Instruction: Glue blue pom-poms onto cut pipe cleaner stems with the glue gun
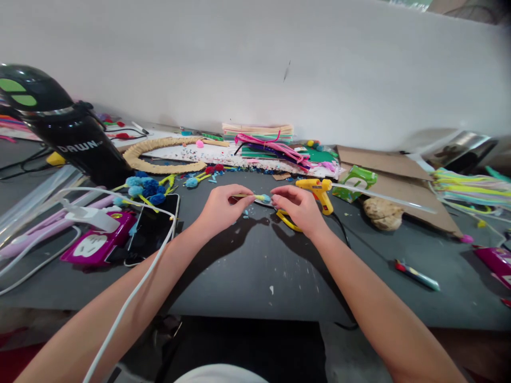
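My left hand point(225, 207) is closed in a pinch on the yellow stem of a pompom flower. Its fuzzy light blue head point(263, 198) points right, toward my other hand. My right hand point(298, 208) is curved beside that head, thumb and forefinger a little apart; whether they touch the fuzz is hard to make out. Beneath the right hand is a yellow looped handle point(288, 219), its other end hidden. Small blue bits point(245, 214) lie on the grey table below the flower. A yellow glue gun point(317, 192) stands just beyond my right hand.
At left are a black bottle point(75, 133), a purple power strip point(98, 239), a phone point(154, 229) and blue pompom flowers point(147, 189). A wrapped ring point(138, 157) and pipe cleaners point(275, 146) lie behind. Cardboard point(415, 197) and a lighter point(417, 275) are right. A white cable point(138, 287) crosses my left forearm.
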### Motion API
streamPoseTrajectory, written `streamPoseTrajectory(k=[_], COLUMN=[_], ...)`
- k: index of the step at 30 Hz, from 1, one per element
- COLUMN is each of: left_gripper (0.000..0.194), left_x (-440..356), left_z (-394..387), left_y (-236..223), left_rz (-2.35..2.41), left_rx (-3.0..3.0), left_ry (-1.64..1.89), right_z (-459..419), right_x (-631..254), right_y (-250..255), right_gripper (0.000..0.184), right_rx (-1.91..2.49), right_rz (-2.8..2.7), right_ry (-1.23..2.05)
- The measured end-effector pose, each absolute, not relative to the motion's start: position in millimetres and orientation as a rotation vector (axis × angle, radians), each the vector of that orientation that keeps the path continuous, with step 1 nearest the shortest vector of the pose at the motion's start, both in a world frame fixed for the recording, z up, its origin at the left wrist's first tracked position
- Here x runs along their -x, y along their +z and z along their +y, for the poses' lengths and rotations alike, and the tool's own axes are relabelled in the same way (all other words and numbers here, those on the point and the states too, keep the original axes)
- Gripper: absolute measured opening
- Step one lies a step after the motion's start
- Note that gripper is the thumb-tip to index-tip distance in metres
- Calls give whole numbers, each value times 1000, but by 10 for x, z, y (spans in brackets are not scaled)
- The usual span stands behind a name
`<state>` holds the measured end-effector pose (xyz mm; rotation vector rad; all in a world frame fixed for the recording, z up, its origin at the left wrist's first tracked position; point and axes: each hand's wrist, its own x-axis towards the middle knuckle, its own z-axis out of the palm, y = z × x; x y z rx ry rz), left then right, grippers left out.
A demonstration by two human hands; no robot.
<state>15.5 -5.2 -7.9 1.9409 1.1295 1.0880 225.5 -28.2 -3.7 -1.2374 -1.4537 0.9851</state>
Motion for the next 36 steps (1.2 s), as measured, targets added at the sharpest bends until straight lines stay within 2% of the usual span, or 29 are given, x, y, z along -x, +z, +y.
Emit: streamPoseTrajectory(k=[7, 36], left_gripper=[25, 26], left_x=[-157, -158], left_z=[-63, -63], left_y=[-43, -71], left_rz=[1122, 1062], left_rx=[-1855, -1859], left_ry=[1004, 1045], right_z=[-292, -291], right_x=[-2238, -2234], right_y=[-48, -41], right_gripper=[24, 24], right_rx=[1192, 1182], right_rz=[-1408, -1373], right_ry=[1206, 1266])
